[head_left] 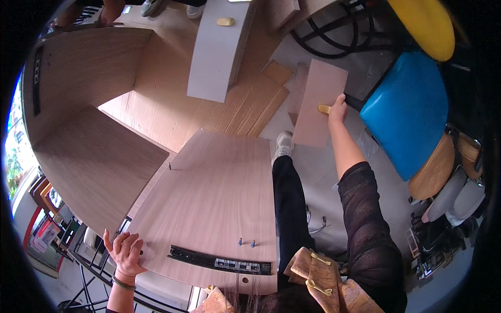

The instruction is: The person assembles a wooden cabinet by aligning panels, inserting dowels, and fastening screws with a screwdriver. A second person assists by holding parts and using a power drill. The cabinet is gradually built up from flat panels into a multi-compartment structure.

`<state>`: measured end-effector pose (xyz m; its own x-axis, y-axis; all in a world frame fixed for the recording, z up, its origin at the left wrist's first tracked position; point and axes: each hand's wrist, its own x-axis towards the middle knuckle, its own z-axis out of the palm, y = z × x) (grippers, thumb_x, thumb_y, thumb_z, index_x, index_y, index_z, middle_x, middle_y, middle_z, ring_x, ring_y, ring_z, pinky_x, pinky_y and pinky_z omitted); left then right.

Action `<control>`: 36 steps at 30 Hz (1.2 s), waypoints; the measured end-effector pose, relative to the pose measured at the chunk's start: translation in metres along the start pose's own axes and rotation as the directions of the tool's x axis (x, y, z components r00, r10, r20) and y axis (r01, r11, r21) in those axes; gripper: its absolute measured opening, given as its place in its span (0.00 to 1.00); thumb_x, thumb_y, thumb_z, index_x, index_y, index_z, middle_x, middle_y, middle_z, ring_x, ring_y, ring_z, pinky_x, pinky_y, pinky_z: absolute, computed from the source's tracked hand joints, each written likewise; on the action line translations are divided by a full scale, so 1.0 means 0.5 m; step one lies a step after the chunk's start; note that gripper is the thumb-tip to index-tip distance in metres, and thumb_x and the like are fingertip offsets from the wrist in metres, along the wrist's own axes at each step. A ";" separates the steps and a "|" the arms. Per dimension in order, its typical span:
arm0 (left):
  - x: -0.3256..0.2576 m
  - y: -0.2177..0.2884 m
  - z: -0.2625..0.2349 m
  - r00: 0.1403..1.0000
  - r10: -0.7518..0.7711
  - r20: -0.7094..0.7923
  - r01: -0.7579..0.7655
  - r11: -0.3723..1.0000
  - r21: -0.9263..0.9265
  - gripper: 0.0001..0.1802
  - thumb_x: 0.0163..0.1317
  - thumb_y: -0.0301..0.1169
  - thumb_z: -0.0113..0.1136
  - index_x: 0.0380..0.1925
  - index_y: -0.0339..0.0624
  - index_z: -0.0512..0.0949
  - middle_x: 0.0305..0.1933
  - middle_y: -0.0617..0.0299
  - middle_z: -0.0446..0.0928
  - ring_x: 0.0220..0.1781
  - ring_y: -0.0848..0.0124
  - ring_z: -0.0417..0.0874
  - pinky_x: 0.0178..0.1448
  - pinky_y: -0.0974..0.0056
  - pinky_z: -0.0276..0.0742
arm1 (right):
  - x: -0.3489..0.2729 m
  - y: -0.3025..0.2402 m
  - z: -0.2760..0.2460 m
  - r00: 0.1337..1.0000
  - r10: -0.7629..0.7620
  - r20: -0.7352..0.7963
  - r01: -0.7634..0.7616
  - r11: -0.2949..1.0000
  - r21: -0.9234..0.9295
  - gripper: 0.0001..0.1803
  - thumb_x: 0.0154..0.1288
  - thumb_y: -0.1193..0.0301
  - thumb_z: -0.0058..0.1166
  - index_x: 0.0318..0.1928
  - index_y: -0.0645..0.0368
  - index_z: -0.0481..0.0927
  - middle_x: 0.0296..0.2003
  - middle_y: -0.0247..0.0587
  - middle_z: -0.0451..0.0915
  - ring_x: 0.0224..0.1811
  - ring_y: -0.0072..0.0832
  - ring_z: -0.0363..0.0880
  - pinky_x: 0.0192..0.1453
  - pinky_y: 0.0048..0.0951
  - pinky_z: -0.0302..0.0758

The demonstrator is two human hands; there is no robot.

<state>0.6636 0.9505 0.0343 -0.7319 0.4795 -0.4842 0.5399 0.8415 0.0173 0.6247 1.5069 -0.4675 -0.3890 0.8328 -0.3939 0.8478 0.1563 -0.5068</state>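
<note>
My right hand is closed at the right edge of a pale pinkish drawer front, beside its small yellow handle, and holds the piece up off the floor. At the near left corner of a large wood-grain panel, my left hand touches the edge with its fingers apart. Along the panel's near side lies a black drawer slide. Two small dowel-like pins stand above the slide, and one more pin stands near the left edge.
Left of the panel stand joined wood boards, one bearing a black slide. A white drawer with a yellow handle rests on cardboard. A blue chair seat and a yellow seat are at right. Another person's hand shows at far left.
</note>
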 end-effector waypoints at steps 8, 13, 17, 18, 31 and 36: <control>-0.002 -0.019 0.003 0.994 0.039 -0.103 -0.047 0.996 -0.078 0.14 0.31 0.33 0.57 0.25 0.47 0.79 0.34 0.67 0.80 0.45 0.66 0.78 0.70 0.36 0.48 | -0.177 -0.111 -0.078 0.989 0.018 -0.144 -0.070 0.930 -0.362 0.30 0.58 0.54 0.55 0.53 0.64 0.70 0.52 0.59 0.71 0.57 0.50 0.68 0.58 0.48 0.65; -0.016 -0.030 0.010 0.993 0.041 -0.108 -0.053 0.991 -0.119 0.16 0.30 0.33 0.60 0.26 0.45 0.80 0.36 0.66 0.80 0.47 0.66 0.78 0.70 0.37 0.45 | -0.463 -0.125 -0.176 0.836 -0.270 0.478 0.353 0.931 -0.092 0.32 0.56 0.58 0.59 0.57 0.61 0.66 0.55 0.56 0.67 0.60 0.50 0.62 0.63 0.46 0.61; -0.022 -0.031 0.008 0.980 0.026 -0.195 -0.053 0.989 -0.136 0.11 0.30 0.28 0.59 0.22 0.48 0.78 0.35 0.69 0.79 0.46 0.71 0.79 0.72 0.42 0.48 | -0.668 -0.108 -0.360 0.627 -0.102 0.772 0.347 0.924 -0.160 0.34 0.55 0.61 0.61 0.58 0.65 0.63 0.57 0.56 0.64 0.62 0.47 0.62 0.64 0.46 0.59; -0.023 -0.034 0.007 0.977 0.030 -0.213 -0.065 0.985 -0.157 0.11 0.30 0.29 0.59 0.21 0.48 0.78 0.35 0.69 0.79 0.46 0.71 0.79 0.72 0.43 0.48 | -0.707 -0.109 -0.402 0.631 -0.014 0.775 0.167 0.979 -0.119 0.33 0.56 0.61 0.60 0.57 0.65 0.64 0.56 0.55 0.67 0.60 0.45 0.65 0.63 0.45 0.61; -0.084 -0.056 0.039 0.970 0.097 -0.224 -0.149 0.962 -0.229 0.15 0.33 0.31 0.63 0.27 0.49 0.76 0.33 0.67 0.77 0.42 0.68 0.76 0.46 0.64 0.71 | -0.850 -0.215 -0.570 0.119 0.532 0.838 -0.734 0.615 -0.286 0.18 0.61 0.52 0.51 0.38 0.54 0.76 0.26 0.36 0.79 0.22 0.29 0.78 0.20 0.27 0.73; -0.145 -0.072 0.071 0.976 0.071 -0.208 -0.126 0.957 -0.262 0.15 0.38 0.28 0.62 0.31 0.49 0.77 0.33 0.68 0.78 0.39 0.68 0.77 0.44 0.64 0.71 | -0.870 -0.242 -0.577 0.188 0.557 0.809 -0.666 0.678 -0.311 0.16 0.61 0.54 0.49 0.38 0.52 0.76 0.25 0.37 0.79 0.18 0.30 0.75 0.16 0.29 0.68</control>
<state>0.7120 0.8764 0.0380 -0.7621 0.5794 -0.2890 0.4995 0.8101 0.3071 0.7953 1.2790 -0.0134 0.1071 -0.1859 -0.9767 0.9459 -0.2836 0.1577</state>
